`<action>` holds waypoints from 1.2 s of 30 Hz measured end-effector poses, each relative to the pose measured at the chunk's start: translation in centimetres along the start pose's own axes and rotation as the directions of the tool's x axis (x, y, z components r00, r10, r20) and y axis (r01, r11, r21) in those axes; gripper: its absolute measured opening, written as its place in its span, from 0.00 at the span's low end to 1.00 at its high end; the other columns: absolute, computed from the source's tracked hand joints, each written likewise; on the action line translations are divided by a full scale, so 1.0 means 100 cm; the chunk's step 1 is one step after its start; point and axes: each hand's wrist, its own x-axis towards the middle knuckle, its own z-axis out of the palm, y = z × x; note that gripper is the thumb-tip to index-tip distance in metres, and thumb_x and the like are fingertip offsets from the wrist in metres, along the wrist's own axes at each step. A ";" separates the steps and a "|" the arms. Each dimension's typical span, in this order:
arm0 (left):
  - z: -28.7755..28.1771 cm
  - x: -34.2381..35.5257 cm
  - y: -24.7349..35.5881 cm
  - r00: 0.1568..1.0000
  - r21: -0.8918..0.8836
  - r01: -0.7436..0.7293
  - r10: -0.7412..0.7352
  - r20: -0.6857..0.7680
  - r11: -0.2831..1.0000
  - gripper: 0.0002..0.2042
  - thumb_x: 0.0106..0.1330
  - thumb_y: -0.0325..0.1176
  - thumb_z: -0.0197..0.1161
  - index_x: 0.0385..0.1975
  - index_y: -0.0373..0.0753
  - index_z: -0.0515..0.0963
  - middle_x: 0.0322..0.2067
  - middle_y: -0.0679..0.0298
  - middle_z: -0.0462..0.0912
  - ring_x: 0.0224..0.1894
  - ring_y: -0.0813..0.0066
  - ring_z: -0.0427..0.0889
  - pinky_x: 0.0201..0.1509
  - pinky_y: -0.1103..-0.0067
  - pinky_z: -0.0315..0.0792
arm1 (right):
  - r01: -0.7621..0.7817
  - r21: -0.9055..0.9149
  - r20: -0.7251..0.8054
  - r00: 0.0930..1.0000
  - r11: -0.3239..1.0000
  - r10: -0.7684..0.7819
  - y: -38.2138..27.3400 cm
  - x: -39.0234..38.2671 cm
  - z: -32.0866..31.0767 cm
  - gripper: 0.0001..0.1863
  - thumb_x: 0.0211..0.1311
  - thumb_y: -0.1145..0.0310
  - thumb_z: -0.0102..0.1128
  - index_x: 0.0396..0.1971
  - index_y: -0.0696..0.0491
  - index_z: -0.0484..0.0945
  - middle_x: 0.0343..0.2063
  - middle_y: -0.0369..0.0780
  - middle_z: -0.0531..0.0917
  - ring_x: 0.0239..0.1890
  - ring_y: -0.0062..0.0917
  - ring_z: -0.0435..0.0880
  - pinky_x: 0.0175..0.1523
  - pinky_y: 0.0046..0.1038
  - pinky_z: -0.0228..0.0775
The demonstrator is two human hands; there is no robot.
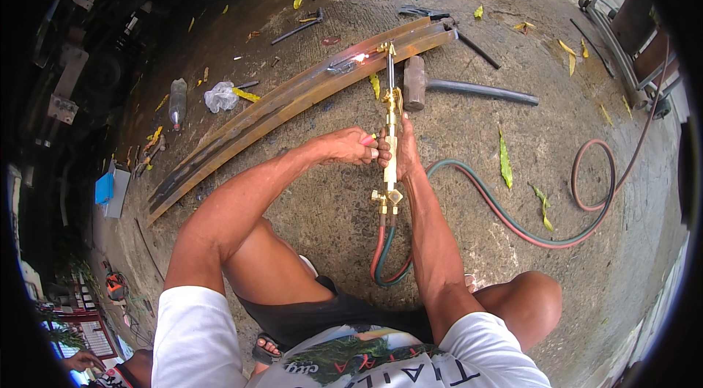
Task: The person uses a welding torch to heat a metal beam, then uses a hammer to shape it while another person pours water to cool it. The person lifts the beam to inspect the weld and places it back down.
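Note:
A brass cutting torch (391, 157) points away from me, its head over a long rusty steel channel (293, 106). Its handle lies in my right hand (408, 152), which is closed around it from the right side. My left hand (350, 146) is closed with its fingers against the handle's left side, and a small pink thing with a yellow-green end (368, 139) sticks out of it; its kind is hard to make out. A bright orange-white glow (359, 57) shows on the channel, just left of the torch head. Red and green hoses (379, 252) run from the torch's rear.
Right of the torch lies a sledgehammer (415, 84); a smaller hammer (296, 26) is beyond the channel. A plastic bottle (178, 104) and crumpled bag (220, 97) lie left. The hoses loop (578, 175) across the right side toward a wheeled cart (644, 58). Another person's hand (84, 361) shows lower left.

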 end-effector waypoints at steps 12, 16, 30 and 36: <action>0.001 -0.006 0.008 1.000 0.028 0.020 -0.020 -0.015 0.999 0.12 0.70 0.37 0.60 0.28 0.34 0.75 0.27 0.68 0.76 0.31 0.77 0.73 0.36 0.76 0.70 | 0.001 -0.027 0.001 1.000 1.000 -0.001 0.000 -0.001 0.001 0.35 0.63 0.26 0.39 0.31 0.49 0.67 0.12 0.28 0.63 0.10 0.14 0.60 0.13 0.19 0.58; 0.003 -0.007 0.011 0.999 0.022 0.032 -0.032 0.005 0.999 0.13 0.70 0.38 0.60 0.33 0.32 0.76 0.31 0.65 0.78 0.36 0.75 0.75 0.44 0.74 0.71 | -0.009 -0.019 -0.019 1.000 1.000 0.009 -0.001 -0.003 0.002 0.35 0.63 0.26 0.39 0.31 0.49 0.67 0.12 0.28 0.63 0.09 0.14 0.60 0.12 0.19 0.58; -0.001 -0.015 0.020 0.994 0.042 0.099 -0.101 0.033 0.994 0.22 0.70 0.40 0.61 0.56 0.27 0.75 0.48 0.51 0.82 0.51 0.66 0.82 0.60 0.71 0.75 | -0.012 -0.065 -0.013 1.000 0.998 0.011 0.002 -0.003 0.002 0.36 0.63 0.25 0.36 0.32 0.49 0.67 0.13 0.29 0.64 0.09 0.15 0.60 0.12 0.20 0.58; -0.010 -0.018 0.023 0.997 0.076 0.052 -0.056 0.059 0.996 0.23 0.70 0.35 0.61 0.59 0.26 0.73 0.49 0.49 0.82 0.53 0.62 0.82 0.60 0.71 0.76 | -0.088 0.105 0.056 0.995 0.991 0.082 -0.002 -0.008 0.007 0.38 0.63 0.24 0.35 0.32 0.50 0.67 0.14 0.29 0.64 0.09 0.14 0.59 0.12 0.19 0.55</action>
